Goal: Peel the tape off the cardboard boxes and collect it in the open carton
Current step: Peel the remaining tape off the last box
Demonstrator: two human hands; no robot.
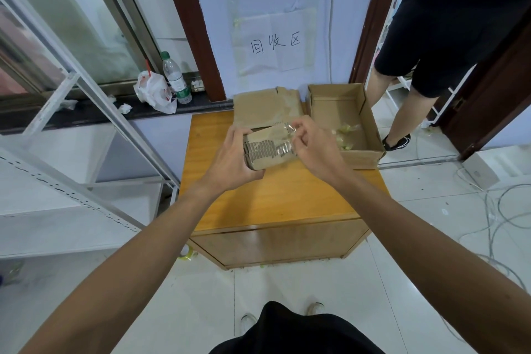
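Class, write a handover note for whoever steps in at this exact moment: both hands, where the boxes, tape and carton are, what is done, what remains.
Left hand grips the small cardboard box, held above the wooden table.
Right hand pinches a clear tape strip, partly lifted off that box's top edge.
Open carton sits at the table's far right; crumpled tape lies inside. Flattened cardboard lies behind the box.
Done: some tape collected.
Left: finish this strip, drop it in the carton, check the flattened cardboard.
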